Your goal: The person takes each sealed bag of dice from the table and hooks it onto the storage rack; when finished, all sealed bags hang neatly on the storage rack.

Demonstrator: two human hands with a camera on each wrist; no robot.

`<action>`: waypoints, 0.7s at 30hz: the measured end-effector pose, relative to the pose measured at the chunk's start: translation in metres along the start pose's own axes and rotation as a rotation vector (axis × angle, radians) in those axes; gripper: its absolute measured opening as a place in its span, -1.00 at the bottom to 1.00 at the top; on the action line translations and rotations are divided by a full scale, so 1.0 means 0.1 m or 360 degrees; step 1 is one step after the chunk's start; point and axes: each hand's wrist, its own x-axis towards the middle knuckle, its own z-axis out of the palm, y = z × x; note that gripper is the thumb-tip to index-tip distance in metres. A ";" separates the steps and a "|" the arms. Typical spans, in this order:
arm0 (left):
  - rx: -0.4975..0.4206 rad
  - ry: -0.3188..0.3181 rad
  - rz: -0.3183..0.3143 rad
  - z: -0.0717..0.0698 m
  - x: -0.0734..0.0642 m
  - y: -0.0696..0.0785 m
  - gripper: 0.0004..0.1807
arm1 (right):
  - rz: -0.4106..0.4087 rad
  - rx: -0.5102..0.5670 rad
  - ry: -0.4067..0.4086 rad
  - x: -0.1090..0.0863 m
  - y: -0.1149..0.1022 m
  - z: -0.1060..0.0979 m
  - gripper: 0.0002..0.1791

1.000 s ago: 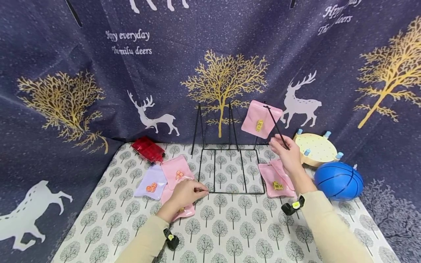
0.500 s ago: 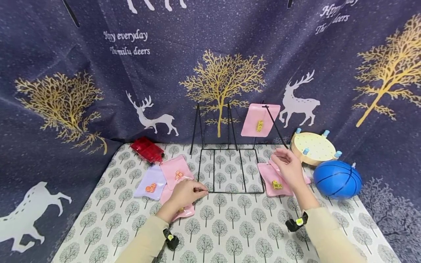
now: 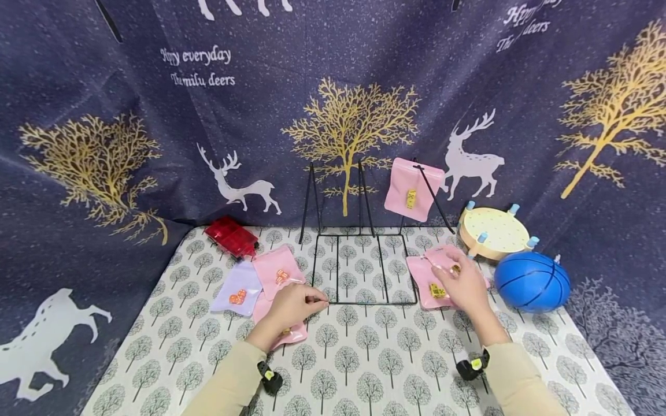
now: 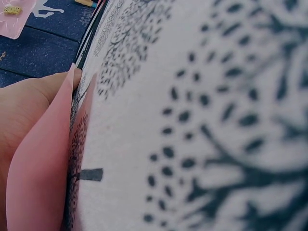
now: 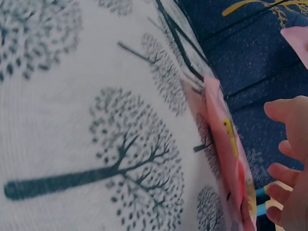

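At rack (image 3: 372, 303) corner | left hand (image 3: 290, 305) pinching it | over pink pouches (image 3: 424, 278) | right hand (image 3: 465, 284) unclenched

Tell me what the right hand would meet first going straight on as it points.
Probably the nearby pink bags; the right hand looks aimed at them, though its height above them is hard to judge.

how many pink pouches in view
5 that show: one pouch hanging on the black rack, two pouches near the right hand, two near the left hand. Overlaps and hands may hide more.
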 end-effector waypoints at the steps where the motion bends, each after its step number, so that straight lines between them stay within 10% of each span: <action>1: -0.0001 -0.0001 -0.0002 0.00 0.00 0.00 -0.86 | 0.0015 -0.0049 0.0003 0.00 0.01 0.00 -0.22; 21: 0.0010 -0.0008 -0.0024 0.00 0.00 0.01 -0.87 | 0.0227 -0.0301 -0.0080 0.08 0.21 0.07 -0.09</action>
